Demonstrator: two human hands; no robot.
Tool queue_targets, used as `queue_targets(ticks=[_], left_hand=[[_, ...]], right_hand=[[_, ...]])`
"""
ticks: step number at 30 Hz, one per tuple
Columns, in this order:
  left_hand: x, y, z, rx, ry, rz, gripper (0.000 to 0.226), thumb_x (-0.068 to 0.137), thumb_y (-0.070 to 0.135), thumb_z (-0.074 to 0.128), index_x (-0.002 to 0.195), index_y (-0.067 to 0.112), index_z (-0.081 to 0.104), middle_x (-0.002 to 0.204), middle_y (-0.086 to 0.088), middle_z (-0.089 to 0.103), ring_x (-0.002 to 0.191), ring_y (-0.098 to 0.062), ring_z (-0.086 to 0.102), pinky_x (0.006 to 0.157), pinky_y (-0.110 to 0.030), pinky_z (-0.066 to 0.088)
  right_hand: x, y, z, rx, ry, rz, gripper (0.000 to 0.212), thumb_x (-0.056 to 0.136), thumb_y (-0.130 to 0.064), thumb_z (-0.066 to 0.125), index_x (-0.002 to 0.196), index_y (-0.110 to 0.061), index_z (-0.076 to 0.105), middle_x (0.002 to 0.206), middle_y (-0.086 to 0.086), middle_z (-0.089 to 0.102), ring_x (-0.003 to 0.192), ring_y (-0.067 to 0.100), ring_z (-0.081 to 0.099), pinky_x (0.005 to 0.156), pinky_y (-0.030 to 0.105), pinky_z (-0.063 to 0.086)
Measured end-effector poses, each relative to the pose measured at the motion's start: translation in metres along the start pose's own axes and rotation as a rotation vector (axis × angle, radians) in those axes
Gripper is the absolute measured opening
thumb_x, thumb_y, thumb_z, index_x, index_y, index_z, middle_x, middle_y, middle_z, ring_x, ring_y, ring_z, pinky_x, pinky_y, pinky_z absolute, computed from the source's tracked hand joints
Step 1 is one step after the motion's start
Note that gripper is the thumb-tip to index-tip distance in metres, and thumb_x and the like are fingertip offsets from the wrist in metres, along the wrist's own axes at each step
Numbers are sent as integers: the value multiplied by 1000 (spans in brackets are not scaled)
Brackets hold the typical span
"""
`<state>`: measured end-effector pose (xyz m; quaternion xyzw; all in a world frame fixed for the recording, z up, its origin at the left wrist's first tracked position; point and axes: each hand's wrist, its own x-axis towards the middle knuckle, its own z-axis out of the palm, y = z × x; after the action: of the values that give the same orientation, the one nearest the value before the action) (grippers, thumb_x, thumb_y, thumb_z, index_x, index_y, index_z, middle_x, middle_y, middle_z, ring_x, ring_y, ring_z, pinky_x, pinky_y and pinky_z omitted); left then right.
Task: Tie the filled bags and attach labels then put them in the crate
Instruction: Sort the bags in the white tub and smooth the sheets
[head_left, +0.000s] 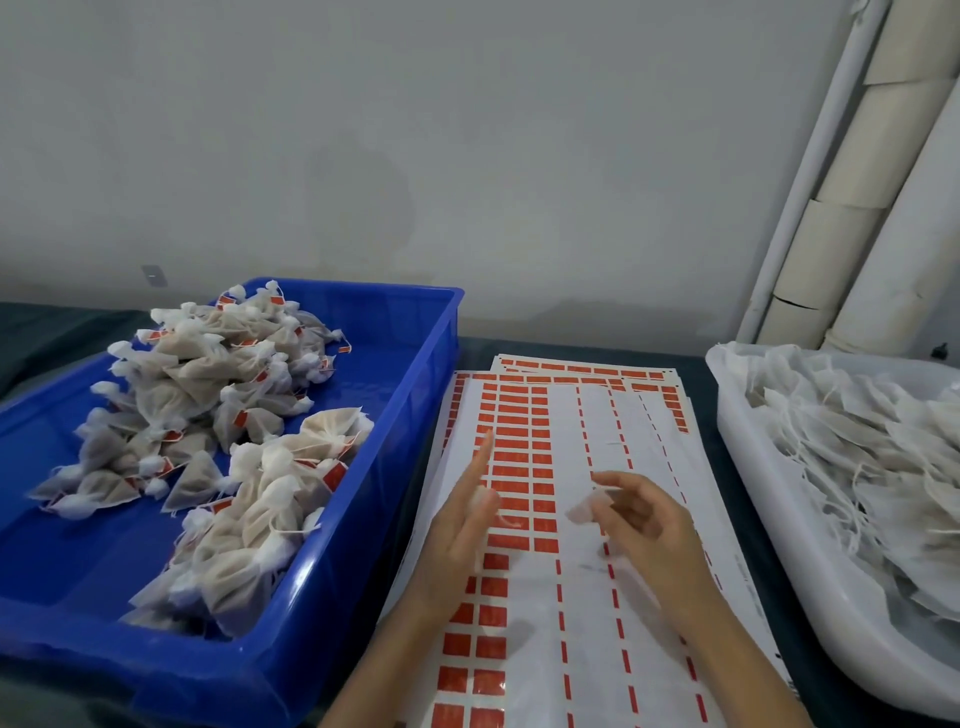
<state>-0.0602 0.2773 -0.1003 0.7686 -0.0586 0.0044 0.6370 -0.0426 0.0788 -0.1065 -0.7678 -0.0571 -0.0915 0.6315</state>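
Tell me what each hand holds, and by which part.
Right hand pinches a small white bag, apparently at its string end; blur hides the exact spot. Left hand: fingers mostly straight, hold cannot be told.

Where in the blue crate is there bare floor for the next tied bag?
Bare floor shows in the blue crate along its far right wall, and in its near left corner. The tied bags crowd the middle through to the near right wall. The right hand pinches a blurred bag.
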Motion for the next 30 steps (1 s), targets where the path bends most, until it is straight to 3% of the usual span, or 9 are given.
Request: queue_targets(ticks=[1,3,5,8,11,14,17,21,30], left_hand=[[1,0,0,-52,-3,-40,47,86,59,34,131,46,38,126,38,43,104,20,54,72,1,44],[4,-1,0,-92,-14,-107,57,89,49,33,139,23,41,136,12,50,117,-11,60,71,-8,52],[3,4,5,-124,-17,-70,50,100,33,36,142,6,36,146,-11,43,129,-33,48,92,-29,50],[4,12,21,-119,-43,37,65,83,55,36,142,27,32,148,16,31,133,-9,39,108,-33,36],[3,8,29,-126,-65,41,58,77,58,30,134,44,32,133,38,27,114,19,40,89,-6,39],[2,0,32,-39,-56,58,58,78,60,32,134,46,31,132,44,25,108,32,35,76,6,36],[2,-4,30,-1,-22,103,46,80,57,43,124,45,45,122,41,46,112,21,45,78,-2,43],[1,-12,29,-1,-21,154,27,83,53,52,96,31,62,100,14,65,103,-9,59,87,-21,50],[0,-14,30,95,40,187,5,89,23,66,88,28,65,90,13,66,95,-9,61,79,-16,50]], right_hand=[[1,-3,-1,47,4,11,21,85,-25,66,106,-25,63,101,-14,69,94,5,65,68,18,55],[3,-7,0,80,-48,18,24,84,-35,64,104,-21,64,103,-14,69,98,7,64,71,17,54],[0,-9,4,74,-155,16,32,85,-45,61,104,-19,66,104,-17,69,100,4,63,70,13,52],[-6,-11,8,108,-315,31,36,83,-39,53,104,-16,71,104,-14,71,101,3,63,76,6,47],[-9,-14,11,101,-368,42,32,89,-40,56,97,-15,74,95,-8,73,94,7,66,75,6,46],[-9,-18,11,80,-318,91,37,81,-46,48,76,-22,76,83,-7,74,87,6,67,72,4,44],[-9,-19,9,122,-342,139,47,85,-50,44,71,-19,77,84,-1,74,92,12,68,92,17,41],[-7,-18,4,336,-323,195,59,82,-58,56,79,-2,75,89,20,71,98,28,67,104,35,40],[-6,-11,1,413,-302,222,52,87,-48,47,78,-6,76,89,20,70,97,29,67,83,14,50]])
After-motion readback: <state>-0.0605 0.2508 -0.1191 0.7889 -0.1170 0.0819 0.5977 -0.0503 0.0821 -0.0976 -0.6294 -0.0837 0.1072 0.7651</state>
